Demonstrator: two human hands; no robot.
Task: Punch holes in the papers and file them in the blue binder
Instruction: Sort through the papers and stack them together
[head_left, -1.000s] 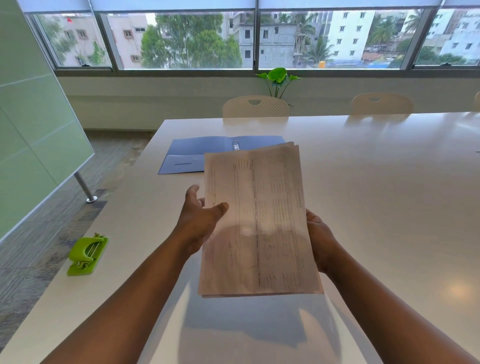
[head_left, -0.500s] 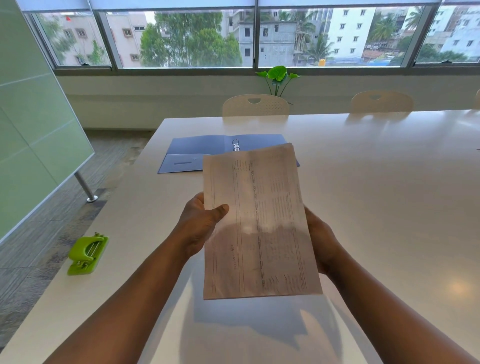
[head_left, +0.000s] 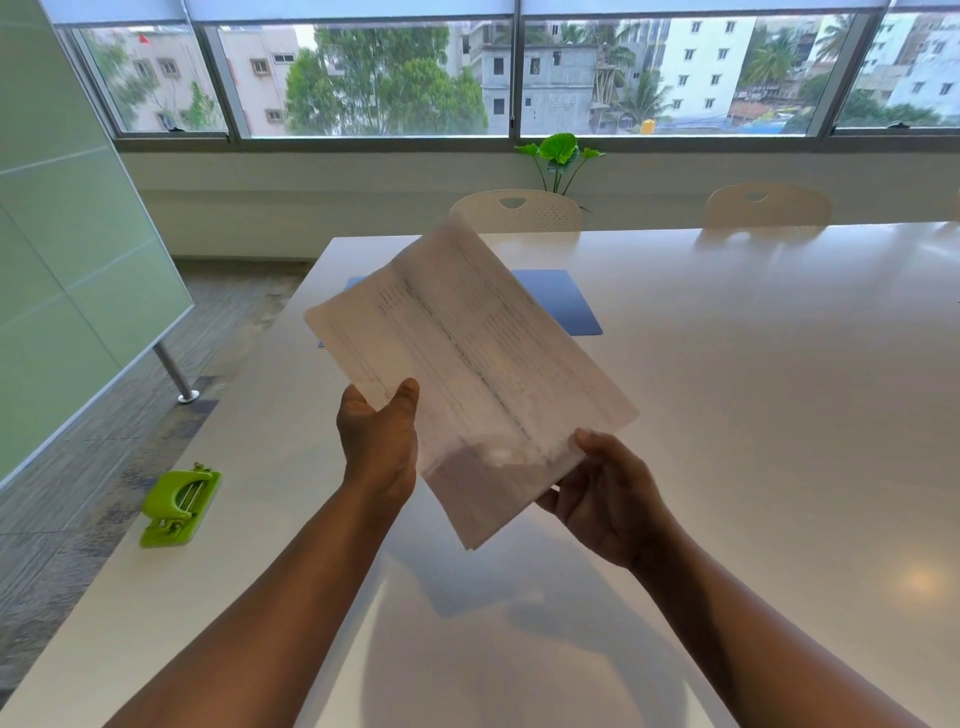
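Holding the thin stack of white printed papers (head_left: 467, 374) tilted in the air above the glossy white table (head_left: 753, 389), left hand (head_left: 378, 441) pinching the lower-left edge, thumb on top, and right hand (head_left: 605, 496) gripping the bottom corner, thumb on top, fingers underneath. Step looks like squaring or orienting the sheets before punching; no holes visible, so the task seems barely begun. Next move calls for carrying the stack to the lime-green plastic hole punch (head_left: 179, 506) near the table's left edge and feeding one edge in; the open blue binder (head_left: 563, 304) lies behind the papers, mostly hidden.
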